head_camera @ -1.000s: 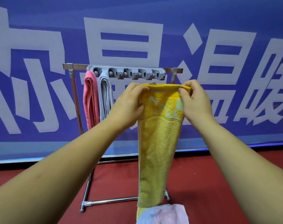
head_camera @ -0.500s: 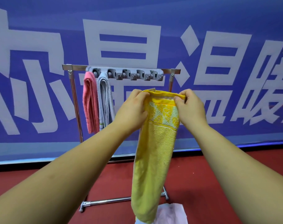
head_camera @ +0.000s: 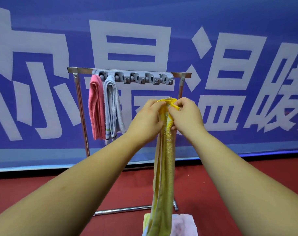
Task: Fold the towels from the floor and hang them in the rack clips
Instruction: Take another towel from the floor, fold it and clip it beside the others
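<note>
A yellow towel (head_camera: pixel 164 176) hangs as a narrow folded strip from both my hands, held in front of the rack and below its clips. My left hand (head_camera: pixel 147 120) and my right hand (head_camera: pixel 187 114) pinch its top edge together, almost touching. The metal rack (head_camera: pixel 80 99) carries a grey clip bar (head_camera: pixel 134 78). A pink towel (head_camera: pixel 95 108) hangs from the first clip on the left and a grey towel (head_camera: pixel 112 108) from the second. The three clips to the right hold nothing.
More towels lie on the red floor by the yellow towel's lower end: a pale pink one (head_camera: pixel 184 224) and a light yellow one (head_camera: pixel 146 223). A blue banner with large white characters (head_camera: pixel 229 82) stands close behind the rack.
My hands have come together, bunching the towel's top from a wide flat fold into a narrow strip. The towel has also dropped lower against the rack.
</note>
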Demonstrator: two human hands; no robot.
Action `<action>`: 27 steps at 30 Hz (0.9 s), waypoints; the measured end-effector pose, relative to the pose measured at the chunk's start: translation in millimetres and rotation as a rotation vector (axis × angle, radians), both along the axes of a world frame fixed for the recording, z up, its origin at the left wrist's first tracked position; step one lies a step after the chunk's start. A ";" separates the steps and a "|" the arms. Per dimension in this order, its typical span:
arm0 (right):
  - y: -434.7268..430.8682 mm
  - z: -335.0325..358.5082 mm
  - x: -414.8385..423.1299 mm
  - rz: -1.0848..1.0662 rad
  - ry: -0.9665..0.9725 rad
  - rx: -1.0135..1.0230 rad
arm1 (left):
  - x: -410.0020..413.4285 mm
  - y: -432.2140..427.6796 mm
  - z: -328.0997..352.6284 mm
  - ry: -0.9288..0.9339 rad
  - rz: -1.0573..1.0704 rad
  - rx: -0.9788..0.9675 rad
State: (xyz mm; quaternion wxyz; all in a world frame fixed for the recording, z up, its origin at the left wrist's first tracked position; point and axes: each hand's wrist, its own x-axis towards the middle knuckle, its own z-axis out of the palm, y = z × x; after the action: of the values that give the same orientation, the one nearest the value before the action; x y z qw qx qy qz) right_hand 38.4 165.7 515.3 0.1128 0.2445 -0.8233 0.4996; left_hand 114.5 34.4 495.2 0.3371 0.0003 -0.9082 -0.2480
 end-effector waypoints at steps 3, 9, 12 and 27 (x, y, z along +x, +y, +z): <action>-3.0 2.2 3.3 0.042 -0.083 -0.062 | 1.4 -0.2 0.4 0.012 -0.016 0.014; -7.2 3.7 7.5 0.077 -0.177 -0.167 | 0.6 -2.1 -6.7 -0.005 -0.027 0.067; -8.9 3.4 5.9 0.095 -0.200 -0.174 | 2.1 -5.2 -8.7 -0.038 -0.082 0.143; -0.6 6.1 -5.9 0.253 -0.090 -0.049 | -1.6 -32.5 -9.3 0.003 -0.153 0.403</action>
State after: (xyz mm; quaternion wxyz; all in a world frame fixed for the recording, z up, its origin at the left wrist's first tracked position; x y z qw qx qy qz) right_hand 32.5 165.1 521.3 0.0177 0.3208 -0.7777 0.5403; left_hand 112.9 1.9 486.0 0.3119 -0.0018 -0.8371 -0.4493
